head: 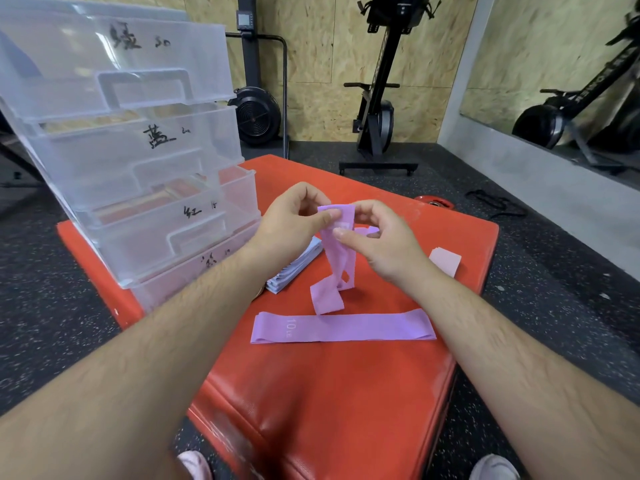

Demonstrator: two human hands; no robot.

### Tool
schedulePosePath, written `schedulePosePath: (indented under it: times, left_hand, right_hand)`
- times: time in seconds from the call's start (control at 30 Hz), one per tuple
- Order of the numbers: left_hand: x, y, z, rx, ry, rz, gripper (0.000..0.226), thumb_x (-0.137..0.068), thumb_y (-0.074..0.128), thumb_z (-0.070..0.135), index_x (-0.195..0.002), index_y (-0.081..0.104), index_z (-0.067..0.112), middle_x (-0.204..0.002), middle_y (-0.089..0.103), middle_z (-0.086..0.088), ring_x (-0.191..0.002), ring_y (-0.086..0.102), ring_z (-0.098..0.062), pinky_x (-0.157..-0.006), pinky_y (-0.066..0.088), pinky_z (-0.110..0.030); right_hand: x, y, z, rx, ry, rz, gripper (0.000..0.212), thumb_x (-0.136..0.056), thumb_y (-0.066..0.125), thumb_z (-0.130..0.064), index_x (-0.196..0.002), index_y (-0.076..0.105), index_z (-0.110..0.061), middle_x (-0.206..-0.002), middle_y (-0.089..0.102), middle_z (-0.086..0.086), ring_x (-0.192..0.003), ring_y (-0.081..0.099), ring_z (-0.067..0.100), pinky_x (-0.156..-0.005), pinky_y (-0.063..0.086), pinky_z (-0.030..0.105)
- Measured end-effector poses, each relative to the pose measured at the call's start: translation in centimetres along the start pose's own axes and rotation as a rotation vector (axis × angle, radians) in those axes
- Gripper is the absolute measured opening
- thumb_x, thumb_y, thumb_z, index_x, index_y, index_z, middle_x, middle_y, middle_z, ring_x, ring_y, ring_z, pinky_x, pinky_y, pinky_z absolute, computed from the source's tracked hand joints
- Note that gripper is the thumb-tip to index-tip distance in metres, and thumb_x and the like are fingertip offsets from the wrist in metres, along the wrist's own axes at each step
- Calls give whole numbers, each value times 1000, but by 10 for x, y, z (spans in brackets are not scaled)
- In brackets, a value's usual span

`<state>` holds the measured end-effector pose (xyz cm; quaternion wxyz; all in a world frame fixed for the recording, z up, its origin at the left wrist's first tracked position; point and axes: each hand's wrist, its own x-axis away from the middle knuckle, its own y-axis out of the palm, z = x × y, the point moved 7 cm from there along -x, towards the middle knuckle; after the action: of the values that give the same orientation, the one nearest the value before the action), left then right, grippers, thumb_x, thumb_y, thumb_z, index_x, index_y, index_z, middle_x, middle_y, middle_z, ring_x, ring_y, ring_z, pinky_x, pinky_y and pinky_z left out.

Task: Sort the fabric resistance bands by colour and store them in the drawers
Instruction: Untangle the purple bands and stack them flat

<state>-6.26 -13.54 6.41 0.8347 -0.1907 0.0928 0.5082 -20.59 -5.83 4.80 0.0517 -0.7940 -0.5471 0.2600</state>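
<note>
You hold one purple band (337,258) up over the red mat (311,393). Your left hand (294,220) and right hand (381,244) both pinch its top, and its tail hangs down. A second purple band (343,328) lies flat, nearer to you. A pale blue pile (294,268) sits by the drawers (138,150), and a pink piece (446,261) lies to the right. Red ones (173,194) are in a drawer already, so I think you are partway done

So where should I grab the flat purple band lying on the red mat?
Probably pinch its right end, coming from above. The flat purple band lies sideways on the red mat, and that folded end sits clear of the twisted band hanging over its left half.
</note>
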Motion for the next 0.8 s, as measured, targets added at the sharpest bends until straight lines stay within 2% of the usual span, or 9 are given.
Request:
schedulePosePath:
  times: [0.1, 0.17, 0.27, 0.37, 0.5, 0.67, 0.73, 0.8]
  left_hand:
    - [-1, 0, 3, -6, -6, -7, 19, -85, 77, 20, -96, 63, 15, -79, 66, -1, -68, 56, -10, -64, 47, -22]
    - [0, 0, 5, -60, -18, -17, 22, -84, 78, 24, -103, 67, 22, -88, 69, 1, -72, 58, -6, -68, 48, -21]
    - [1, 0, 9, -145, -9, -34, 14, -84, 77, 26, -97, 73, 23, -86, 71, 3, -72, 58, -3, -67, 47, -18]
    - [4, -2, 11, -105, -24, -31, 9, -85, 77, 23, -86, 72, 15, -74, 64, -4, -62, 51, -5, -60, 42, -19]
    - [5, -8, 10, -23, -45, 17, 7, -86, 75, 18, -86, 70, 13, -75, 65, -2, -65, 55, -10, -58, 46, -20]
    - [3, -23, 6, 43, -65, 96, 6, -87, 74, 15, -86, 70, 11, -75, 66, -5, -69, 59, -17, -66, 54, -31]
    - [4, -29, 9, 60, -63, 132, 12, -88, 72, 15, -92, 69, 4, -76, 65, -7, -66, 59, -15, -65, 55, -30]
    - [7, -34, 11, 82, -63, 166, 17, -90, 70, 13, -97, 67, -2, -76, 64, -6, -61, 59, -11, -62, 53, -24]
  right_hand:
    - [-1, 4, 0, -3, -16, -4, 9, -93, 68, -20, -100, 69, -16, -91, 70, -7, -83, 62, 7, -78, 51, 32]
    - [-2, 6, 0, 0, -12, -11, 9, -96, 64, -17, -96, 69, -9, -81, 64, 4, -73, 53, 9, -68, 45, 31]
    - [-3, 11, 0, -39, 1, -42, 10, -97, 63, -16, -100, 69, -9, -88, 69, 15, -76, 56, 13, -70, 46, 34]
    - [-3, 16, 1, -103, 26, -68, 13, -95, 63, -7, -108, 66, -6, -99, 73, 12, -87, 65, 12, -80, 53, 32]
    - [-1, 21, 6, -43, 43, -117, 13, -91, 67, -5, -103, 66, -8, -92, 74, 6, -81, 65, 9, -76, 52, 31]
    - [-1, 18, 15, 65, 97, -159, 16, -85, 77, -10, -98, 67, -10, -95, 74, 14, -78, 65, 28, -81, 55, 39]
    - [1, 17, 21, 78, 128, -206, 19, -85, 76, -5, -99, 66, -11, -89, 71, 10, -76, 62, 18, -79, 55, 36]
    - [4, 15, 28, 100, 155, -253, 19, -86, 74, -2, -98, 65, -13, -85, 67, 1, -72, 61, 6, -73, 52, 22]
